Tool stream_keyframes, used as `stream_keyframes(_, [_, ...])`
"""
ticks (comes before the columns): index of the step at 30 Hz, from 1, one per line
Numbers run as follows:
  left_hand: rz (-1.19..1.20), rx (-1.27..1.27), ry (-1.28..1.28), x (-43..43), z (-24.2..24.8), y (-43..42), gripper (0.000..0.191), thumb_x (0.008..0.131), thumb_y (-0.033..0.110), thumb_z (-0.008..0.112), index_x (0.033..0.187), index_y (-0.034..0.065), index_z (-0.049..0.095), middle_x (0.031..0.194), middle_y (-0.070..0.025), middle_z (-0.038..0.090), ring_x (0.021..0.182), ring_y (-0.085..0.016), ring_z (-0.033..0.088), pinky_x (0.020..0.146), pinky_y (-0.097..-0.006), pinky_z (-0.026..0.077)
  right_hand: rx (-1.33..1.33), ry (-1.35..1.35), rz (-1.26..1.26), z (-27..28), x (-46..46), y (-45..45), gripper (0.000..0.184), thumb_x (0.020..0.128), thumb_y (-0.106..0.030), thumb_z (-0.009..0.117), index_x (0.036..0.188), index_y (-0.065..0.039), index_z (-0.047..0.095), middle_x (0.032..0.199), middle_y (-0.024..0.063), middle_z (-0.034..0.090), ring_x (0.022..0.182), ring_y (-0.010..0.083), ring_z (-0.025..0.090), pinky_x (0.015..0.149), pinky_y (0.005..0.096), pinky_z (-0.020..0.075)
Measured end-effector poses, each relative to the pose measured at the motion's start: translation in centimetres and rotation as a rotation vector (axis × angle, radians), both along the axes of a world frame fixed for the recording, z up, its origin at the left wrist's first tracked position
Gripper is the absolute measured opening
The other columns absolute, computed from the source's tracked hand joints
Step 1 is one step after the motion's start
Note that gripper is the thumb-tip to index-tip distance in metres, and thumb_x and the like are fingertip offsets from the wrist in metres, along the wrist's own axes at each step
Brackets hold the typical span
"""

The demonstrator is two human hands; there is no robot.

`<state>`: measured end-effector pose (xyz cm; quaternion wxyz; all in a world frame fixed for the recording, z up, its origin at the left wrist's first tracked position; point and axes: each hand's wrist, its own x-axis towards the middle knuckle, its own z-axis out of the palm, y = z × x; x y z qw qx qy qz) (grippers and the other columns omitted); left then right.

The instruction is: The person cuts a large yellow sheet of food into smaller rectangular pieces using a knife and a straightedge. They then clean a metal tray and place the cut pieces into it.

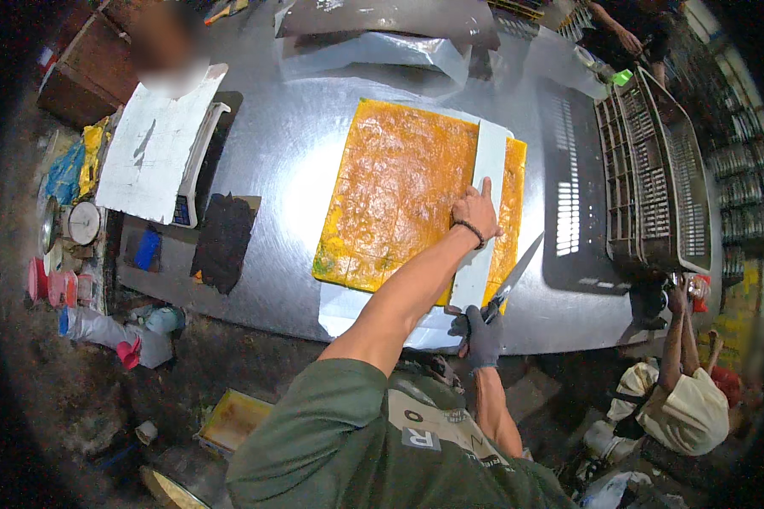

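Note:
A large rectangular orange-yellow slab (401, 184), glossy and scored with faint lines, lies on the metal table before me. Across its right part runs a flat pale straightedge (490, 153). My left hand (475, 213), bare with a dark bead bracelet, holds the straightedge down near its middle, index finger stretched along it. At the slab's near edge, my right hand (482, 337) in a grey glove grips a long-bladed knife (521, 267). The blade slants up and right, its tip past the slab's right edge. A white sheet (344, 312) shows under the near side.
Slatted plastic crates (643, 178) stand on the right. At left are a digital scale (194, 172) under a white board (156, 140), a dark cloth (225, 245) and a dial scale (84, 223). Another person (684, 413) is at lower right; other people are at the far side.

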<state>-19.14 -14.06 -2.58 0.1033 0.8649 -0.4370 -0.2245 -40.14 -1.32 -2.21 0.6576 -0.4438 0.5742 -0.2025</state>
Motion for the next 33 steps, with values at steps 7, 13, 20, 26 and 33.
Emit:
stream_keyframes(7, [-0.084, -0.007, 0.117, 1.4, 0.0, 0.0, 0.127, 0.068, 0.051, 0.088, 0.16, 0.0056, 0.012, 0.136, -0.0327, 0.05, 0.122, -0.043, 0.058, 0.098, -0.0511, 0.051, -0.072, -0.023, -0.002, -0.3, 0.0, 0.1, 0.02, 0.089, -0.017, 0.068, 0.081, -0.002, 0.056, 0.067, 0.0114, 0.066, 0.054, 0.0199, 0.064, 0.051, 0.0344, 0.0514])
stream_keyframes(13, [-0.106, 0.018, 0.12, 1.8, 0.2, -0.1, 0.13, 0.065, 0.042, 0.092, 0.16, 0.0072, 0.012, 0.138, -0.027, 0.052, 0.124, -0.037, 0.058, 0.097, -0.0492, 0.052, -0.046, 0.031, 0.016, -0.6, -0.1, -0.1, 0.016, 0.095, -0.007, 0.06, 0.103, 0.004, 0.052, 0.075, 0.015, 0.066, 0.059, 0.0249, 0.067, 0.054, 0.0397, 0.059])
stream_keyframes(20, [-0.087, 0.037, 0.192, 1.9, 1.0, 0.2, 0.129, 0.067, 0.037, 0.092, 0.161, 0.0086, 0.009, 0.14, -0.0271, 0.048, 0.125, -0.036, 0.057, 0.097, -0.0507, 0.052, -0.025, 0.009, -0.026, -0.4, -0.2, -0.2, 0.017, 0.096, -0.007, 0.062, 0.104, 0.002, 0.05, 0.075, 0.0153, 0.066, 0.06, 0.0261, 0.068, 0.053, 0.0402, 0.0601])
stream_keyframes(26, [-0.107, 0.066, 0.16, 1.9, 1.2, 0.1, 0.126, 0.07, 0.037, 0.091, 0.161, 0.01, 0.008, 0.14, -0.0269, 0.048, 0.126, -0.037, 0.056, 0.1, -0.0523, 0.05, 0.004, 0.001, 0.03, -0.7, 0.0, -0.5, 0.017, 0.096, -0.007, 0.062, 0.102, 0.001, 0.048, 0.075, 0.0155, 0.066, 0.061, 0.026, 0.069, 0.053, 0.0408, 0.0602])
stream_keyframes(33, [-0.178, 0.073, 0.177, 2.7, 0.2, -0.1, 0.125, 0.073, 0.041, 0.087, 0.159, 0.0008, 0.006, 0.143, -0.0439, 0.039, 0.134, -0.054, 0.044, 0.108, -0.0606, 0.042, 0.004, 0.08, 0.024, -1.5, -1.5, -1.4, 0.022, 0.093, -0.016, 0.068, 0.098, -0.001, 0.053, 0.074, 0.0099, 0.064, 0.057, 0.0198, 0.065, 0.05, 0.0336, 0.0543])
